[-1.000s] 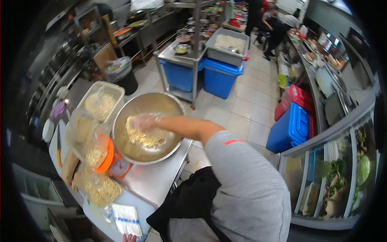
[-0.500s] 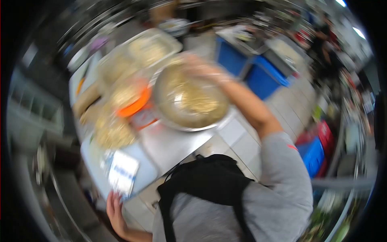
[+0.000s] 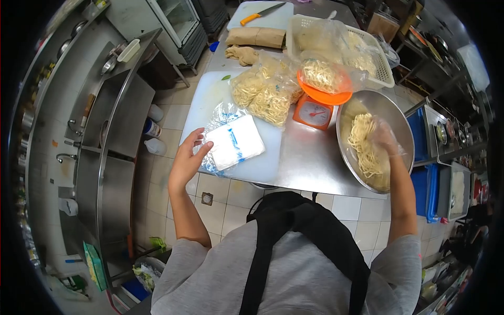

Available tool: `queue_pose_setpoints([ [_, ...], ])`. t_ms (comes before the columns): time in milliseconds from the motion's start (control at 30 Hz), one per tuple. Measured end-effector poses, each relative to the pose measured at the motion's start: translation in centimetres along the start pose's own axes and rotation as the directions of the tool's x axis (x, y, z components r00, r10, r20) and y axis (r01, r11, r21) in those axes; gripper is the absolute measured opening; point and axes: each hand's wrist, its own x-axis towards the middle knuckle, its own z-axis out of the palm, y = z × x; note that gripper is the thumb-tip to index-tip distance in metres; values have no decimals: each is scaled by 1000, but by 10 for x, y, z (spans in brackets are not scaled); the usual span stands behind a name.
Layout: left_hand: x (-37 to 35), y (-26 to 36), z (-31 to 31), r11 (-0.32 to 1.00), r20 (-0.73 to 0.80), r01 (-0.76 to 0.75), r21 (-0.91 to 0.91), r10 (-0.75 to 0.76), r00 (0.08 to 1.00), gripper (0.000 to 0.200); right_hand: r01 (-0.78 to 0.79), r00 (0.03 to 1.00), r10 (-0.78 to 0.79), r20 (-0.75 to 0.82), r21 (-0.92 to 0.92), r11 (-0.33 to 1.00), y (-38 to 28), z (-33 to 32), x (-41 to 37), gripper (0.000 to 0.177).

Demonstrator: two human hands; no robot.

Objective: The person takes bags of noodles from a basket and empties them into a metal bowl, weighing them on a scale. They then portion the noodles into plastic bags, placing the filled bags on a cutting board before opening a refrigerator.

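My left hand (image 3: 187,156) has its fingers apart beside a flat stack of white plastic bags with blue print (image 3: 237,142). The thumb is at the stack's left edge, over a crumpled clear wrapper. My right hand (image 3: 385,137), in a clear plastic glove, is inside a large steel bowl (image 3: 405,137), its fingers closed at a clump of pale noodles (image 3: 363,144); the fingertips are slightly blurred. Left of the bowl stands an orange kitchen scale (image 3: 314,113). On it sits an orange plate (image 3: 336,98) carrying a bag of noodles (image 3: 320,76).
Bagged noodles (image 3: 266,94) lie on a white cutting board (image 3: 202,100). Behind them are a brown paper roll (image 3: 256,37), a knife with an orange handle (image 3: 251,19) and a cream basket (image 3: 389,79) of bagged noodles. Blue bins (image 3: 431,194) stand right of the steel table (image 3: 310,163).
My view has swung left and steadied. The right hand has come from the bowl's far rim down to the noodles. My left hand has risen from the board's edge to the bag stack's side.
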Motion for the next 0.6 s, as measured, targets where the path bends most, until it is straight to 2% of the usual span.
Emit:
queue_pose_setpoints([
  [33,-1,-3,0,1000,-16,9,-22,-10,1000,44,-59,997,35,-68,-380,923,-24,-18,3,56],
  [67,-2,-6,0,999,-31,15,-45,-16,999,43,-152,986,138,-97,-158,976,-27,-36,7,53],
  [100,-3,-9,-1,999,-13,7,-45,-7,1000,43,-237,964,244,-106,75,969,-28,-53,9,50],
  [167,-4,-14,-2,986,51,44,-163,-36,998,43,-198,968,151,-199,-245,949,-96,-100,3,41],
  [200,-3,-14,-2,987,84,32,-158,-19,996,43,-80,977,-53,-207,-584,808,-99,-109,-3,38],
  [267,0,-11,2,990,68,33,-136,-23,997,42,-13,969,-202,-141,-849,528,-120,-128,-10,37],
  [300,1,-5,6,988,79,37,-149,-25,997,42,-281,944,112,-311,-577,767,-151,-132,-3,35],
  [333,4,-2,11,989,109,25,-146,-9,994,42,-531,822,442,-358,-202,823,-162,-137,-2,33],
  [400,10,6,19,991,130,-2,-137,20,991,43,-210,878,78,-472,-236,949,-109,-113,-9,34],
  [433,12,13,23,991,152,-17,-136,38,988,44,-240,869,102,-485,-232,942,-110,-115,-14,34],
  [467,14,17,27,991,177,-26,-129,49,983,44,-212,929,206,-307,16,977,-113,-114,-14,38],
  [500,16,20,31,986,197,-55,-159,86,977,43,-214,963,249,-105,269,939,-120,-113,-16,43],
  [533,16,22,35,979,214,-81,-189,121,969,43,-232,957,270,-111,272,934,-131,-112,-19,43],
  [567,16,25,38,979,233,-85,-184,127,964,43,-343,926,325,192,65,937,-144,-111,-22,49],
  [600,17,29,42,977,247,-86,-194,133,960,43,-372,791,404,460,-163,914,-150,-111,-27,56],
])
